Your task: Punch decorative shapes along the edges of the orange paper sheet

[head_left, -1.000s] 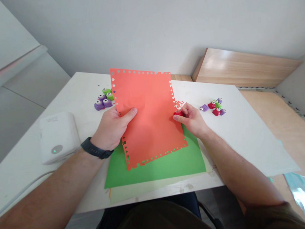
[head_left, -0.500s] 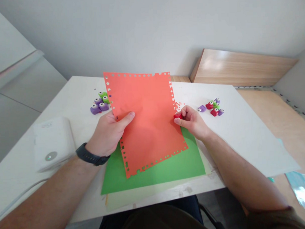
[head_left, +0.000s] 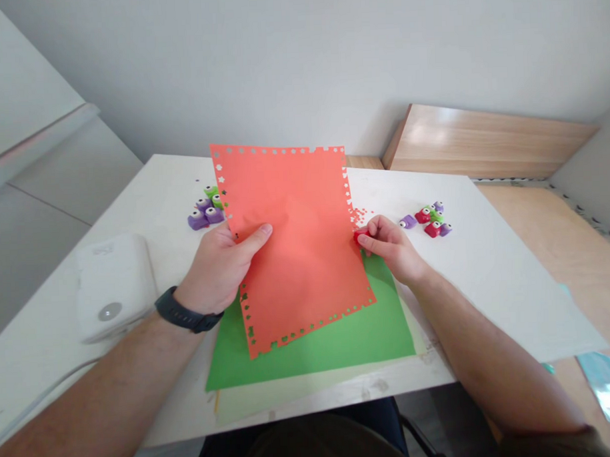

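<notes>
My left hand [head_left: 221, 266] grips the left edge of an orange-red paper sheet [head_left: 295, 235], thumb on top, and holds it tilted up off the table. Small shapes are punched all along the sheet's edges. At the sheet's right edge my right hand [head_left: 392, 247] is closed on a small red paper punch [head_left: 360, 236]. Tiny red paper bits [head_left: 360, 214] lie on the table just beyond it. A green sheet [head_left: 339, 340] lies flat under the orange-red one, on top of a pale yellow-green sheet [head_left: 291, 395].
Two clusters of small punches sit on the white table [head_left: 497, 275]: purple and green ones [head_left: 207, 208] at the left, red, green and purple ones [head_left: 427, 221] at the right. A white device [head_left: 111, 282] with a cable stands at the left edge. A wooden board [head_left: 482, 142] leans behind.
The sheet has shifted slightly against the punch in my right hand, and the view has moved a little. Both hands keep their grip.
</notes>
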Demonstrator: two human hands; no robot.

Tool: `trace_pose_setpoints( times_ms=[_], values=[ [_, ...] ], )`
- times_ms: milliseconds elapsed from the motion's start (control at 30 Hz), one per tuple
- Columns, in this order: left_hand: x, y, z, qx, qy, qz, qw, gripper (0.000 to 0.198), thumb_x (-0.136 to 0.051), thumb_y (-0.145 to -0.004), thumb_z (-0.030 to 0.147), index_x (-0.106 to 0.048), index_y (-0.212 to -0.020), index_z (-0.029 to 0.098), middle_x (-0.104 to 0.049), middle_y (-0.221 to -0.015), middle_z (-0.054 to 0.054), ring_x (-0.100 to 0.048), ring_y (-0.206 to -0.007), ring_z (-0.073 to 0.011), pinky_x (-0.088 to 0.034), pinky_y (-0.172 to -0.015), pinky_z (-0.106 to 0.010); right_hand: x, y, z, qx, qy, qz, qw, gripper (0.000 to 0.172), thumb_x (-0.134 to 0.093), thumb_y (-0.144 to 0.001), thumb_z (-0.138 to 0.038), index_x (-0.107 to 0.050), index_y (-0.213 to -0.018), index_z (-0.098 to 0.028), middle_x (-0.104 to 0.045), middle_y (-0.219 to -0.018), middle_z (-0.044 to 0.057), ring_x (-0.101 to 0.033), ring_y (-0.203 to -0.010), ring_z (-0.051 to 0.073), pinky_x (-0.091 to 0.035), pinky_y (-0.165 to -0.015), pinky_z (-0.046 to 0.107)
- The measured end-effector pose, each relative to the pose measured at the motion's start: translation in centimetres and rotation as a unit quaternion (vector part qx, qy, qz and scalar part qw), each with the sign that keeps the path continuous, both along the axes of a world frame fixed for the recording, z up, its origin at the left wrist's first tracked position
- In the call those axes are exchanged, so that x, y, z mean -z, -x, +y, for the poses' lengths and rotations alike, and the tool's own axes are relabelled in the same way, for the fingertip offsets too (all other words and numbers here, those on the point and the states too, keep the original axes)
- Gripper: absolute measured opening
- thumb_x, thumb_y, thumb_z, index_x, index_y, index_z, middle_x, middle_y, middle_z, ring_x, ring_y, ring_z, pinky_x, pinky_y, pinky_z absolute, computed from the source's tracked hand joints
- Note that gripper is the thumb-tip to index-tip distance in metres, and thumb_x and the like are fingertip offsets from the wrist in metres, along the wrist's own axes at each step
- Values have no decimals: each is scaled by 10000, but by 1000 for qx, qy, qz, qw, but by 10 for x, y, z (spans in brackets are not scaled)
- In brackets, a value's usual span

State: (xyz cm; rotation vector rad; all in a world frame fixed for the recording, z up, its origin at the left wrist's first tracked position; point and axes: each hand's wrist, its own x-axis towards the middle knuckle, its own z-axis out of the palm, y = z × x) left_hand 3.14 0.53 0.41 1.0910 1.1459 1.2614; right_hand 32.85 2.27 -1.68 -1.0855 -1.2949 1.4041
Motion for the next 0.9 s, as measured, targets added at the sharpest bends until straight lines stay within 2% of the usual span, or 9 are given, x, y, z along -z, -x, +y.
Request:
trace_pose_setpoints(
  times_ms=[233,400,567,900],
  values=[
    [-1,0,1,-14,5,-2,1000,450,-828,-860,406,-759,-1282,268,-722,-1414,-38,-701,-1267,-331,-527,-1170,-530,3,-3,2,26,3,11,1000,427,-877,-810,-381,-471,-819,-246,-615,-768,-30,-498,-672,149,-341,-630,311],
    [2,0,1,-14,-3,-17,1000,477,-822,-885,390,-742,-1310,190,-712,-1428,-78,-698,-1266,-313,-505,-1185,-494,4,-6,4,54,4,5,998,385,-853,-818,-380,-492,-810,-247,-662,-780,-13,-527,-658,155,-337,-616,315],
    [3,1,1,-10,-4,-19,1000,516,-822,-893,382,-718,-1353,173,-697,-1448,-92,-700,-1256,-299,-508,-1177,-468,-2,-8,5,70,9,20,997,339,-835,-817,-337,-511,-828,-241,-739,-880,30,-649,-836,198,-362,-625,305],
    [3,1,2,-16,-3,-11,1000,517,-828,-878,404,-731,-1337,187,-709,-1430,-90,-717,-1231,-304,-533,-1153,-464,-9,-8,5,90,44,54,994,304,-786,-773,-264,-487,-823,-237,-773,-960,39,-650,-782,178,-387,-635,299]
  ],
)
